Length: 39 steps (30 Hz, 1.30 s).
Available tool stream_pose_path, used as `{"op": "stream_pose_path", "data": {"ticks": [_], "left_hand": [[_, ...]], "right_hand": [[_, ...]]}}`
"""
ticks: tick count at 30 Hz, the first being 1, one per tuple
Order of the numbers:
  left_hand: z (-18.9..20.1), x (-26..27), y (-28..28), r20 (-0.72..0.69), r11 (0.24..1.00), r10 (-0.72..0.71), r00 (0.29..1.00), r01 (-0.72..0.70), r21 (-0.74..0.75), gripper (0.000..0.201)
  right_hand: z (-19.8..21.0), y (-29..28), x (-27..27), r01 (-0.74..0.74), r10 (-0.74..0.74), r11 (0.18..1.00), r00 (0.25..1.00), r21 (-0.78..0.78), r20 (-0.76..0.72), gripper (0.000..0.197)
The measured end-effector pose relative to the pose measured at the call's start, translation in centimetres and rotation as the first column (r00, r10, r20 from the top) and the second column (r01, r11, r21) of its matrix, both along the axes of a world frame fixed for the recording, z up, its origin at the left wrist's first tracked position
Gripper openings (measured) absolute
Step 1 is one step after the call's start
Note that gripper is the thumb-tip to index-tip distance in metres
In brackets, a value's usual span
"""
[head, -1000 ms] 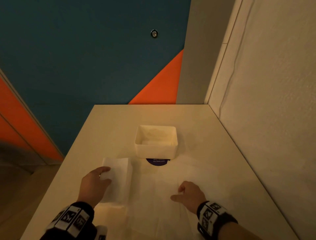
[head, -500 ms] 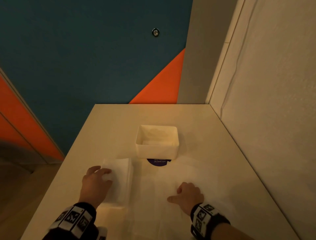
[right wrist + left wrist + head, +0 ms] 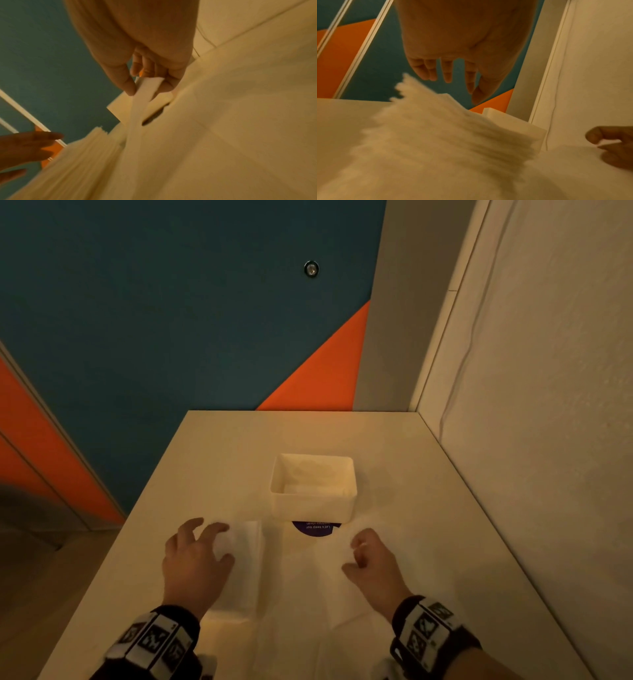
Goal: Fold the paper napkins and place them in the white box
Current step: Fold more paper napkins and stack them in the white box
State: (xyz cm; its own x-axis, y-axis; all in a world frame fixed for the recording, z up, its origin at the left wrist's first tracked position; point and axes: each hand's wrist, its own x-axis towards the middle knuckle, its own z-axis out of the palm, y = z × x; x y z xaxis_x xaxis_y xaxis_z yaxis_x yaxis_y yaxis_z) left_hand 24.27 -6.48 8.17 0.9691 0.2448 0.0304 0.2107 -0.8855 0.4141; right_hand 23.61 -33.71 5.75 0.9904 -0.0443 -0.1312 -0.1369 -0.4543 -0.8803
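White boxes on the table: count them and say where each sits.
1. The white rectangular plastic box sits mid-table, beyond both hands, partly covering a round purple sticker. None looks hidden.

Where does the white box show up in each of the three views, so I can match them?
Head: the white box stands at centre on the table, beyond both hands, above a purple sticker.
Left wrist: only a corner of it shows right of centre, behind the napkin stack.
Right wrist: its side wall is at centre, partly hidden by the right hand.
Shared landmark: the napkin stack.
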Motion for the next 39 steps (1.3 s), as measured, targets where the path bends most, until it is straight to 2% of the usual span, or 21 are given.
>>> {"op": "stream_pose_path", "data": {"ticks": [2, 4, 7, 9, 12, 16, 17, 20, 23, 25, 27, 30, 36, 39], "left_hand": [[0.8, 0.3, -1.0, 0.105, 0.99, -0.104, 0.989, 0.113, -0.082, 0.048], [1.5, 0.7, -2.2, 0.173, 0.928, -0.237, 0.956, 0.275, -0.25, 0.053], [2.9, 0.9, -4.1, 0.057, 0.751, -0.417, 0.907, 0.379, -0.54, 0.075], [3.3, 1.0, -5.1, -0.006, 0.668, -0.522, 0.853, 0.404, -0.625, 0.087], [3.8, 1.1, -6.2, -0.031, 0.574, -0.575, 0.818, 0.376, -0.727, 0.088], [4.4, 0.7, -6.6, -0.042, 0.317, -0.594, 0.803, 0.186, -0.93, 0.059], [4.5, 0.6, -6.7, -0.059, 0.302, -0.58, 0.812, 0.147, -0.942, 0.054], [4.4, 0.6, -7.0, -0.059, 0.333, -0.477, 0.877, 0.118, -0.936, 0.044], [4.7, 0.9, -7.5, -0.004, 0.3, -0.326, 0.945, 0.099, -0.949, 0.025], [5.3, 1.1, -7.8, 0.028, 0.259, -0.239, 0.971, 0.092, -0.962, 0.014], [5.7, 1.2, -8.2, 0.053, 0.227, -0.191, 0.98, 0.097, -0.969, 0.015], [6.0, 1.3, -8.8, 0.081, 0.215, -0.173, 0.982, 0.117, -0.97, 0.013], [6.0, 1.5, -8.6, 0.094, 0.187, -0.273, 0.958, 0.148, -0.971, 0.017], [6.5, 1.7, -8.0, 0.102, 0.169, -0.333, 0.937, 0.166, -0.971, 0.013]], "right_hand": [[2.0, -0.1, 0.3, -0.086, 0.083, 0.996, 0.992, 0.022, 0.091, 0.037], [4.4, -0.1, 0.4, -0.223, 0.212, 0.972, 0.969, 0.079, 0.127, 0.041], [7.5, -0.2, 0.4, -0.409, 0.4, 0.879, 0.912, 0.246, 0.089, 0.042], [8.9, -0.3, 0.4, -0.47, 0.469, 0.817, 0.879, 0.334, 0.088, 0.043], [10.6, -0.5, 0.4, -0.514, 0.516, 0.768, 0.85, 0.383, 0.107, 0.044], [11.5, -1.3, 0.7, -0.484, 0.483, 0.791, 0.87, 0.376, 0.103, 0.042], [11.4, -1.6, 0.8, -0.451, 0.447, 0.812, 0.889, 0.371, 0.101, 0.041], [11.1, -2.0, 1.1, -0.276, 0.259, 0.889, 0.961, 0.365, 0.096, 0.037], [10.6, -2.3, 1.0, -0.058, 0.047, 0.926, 0.998, 0.372, 0.037, 0.026], [10.1, -2.4, 0.7, -0.012, 0.027, 0.914, 0.999, 0.406, -0.032, 0.022], [9.6, -2.5, 0.2, -0.02, 0.065, 0.9, 0.994, 0.436, -0.088, 0.029], [9.1, -2.3, -0.5, -0.053, 0.111, 0.86, 0.99, 0.508, -0.084, 0.029], [8.8, -2.6, -0.2, 0.037, -0.011, 0.749, 0.999, 0.662, -0.044, 0.032], [8.8, -3.0, -0.3, 0.036, -0.013, 0.749, 0.999, 0.661, -0.039, 0.037]]}}
